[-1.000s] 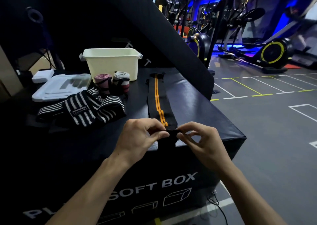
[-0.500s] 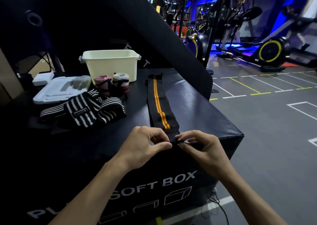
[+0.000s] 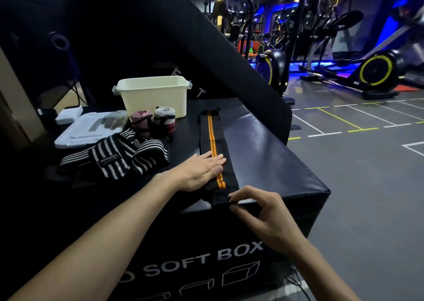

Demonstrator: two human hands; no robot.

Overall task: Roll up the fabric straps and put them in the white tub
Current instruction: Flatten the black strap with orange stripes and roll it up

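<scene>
Flattening the strap before the roll

Pressing the left hand [image 3: 202, 172] flat, fingers spread, on the black strap with orange stripes [image 3: 214, 144], likely to smooth it lengthwise along the counter [image 3: 263, 149]. Pinching the near end at the edge with the right hand [image 3: 259, 211], probably to start a tight roll. Waiting behind, well apart: white tub [image 3: 152, 94], two rolled straps [image 3: 152, 120] just in front.

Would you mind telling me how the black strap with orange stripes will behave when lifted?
The black fabric strap with orange stripes probably droops limply, since it lies flat. It seems light: the right hand pinches its end alone. Unlikely to roll until wound.
</scene>
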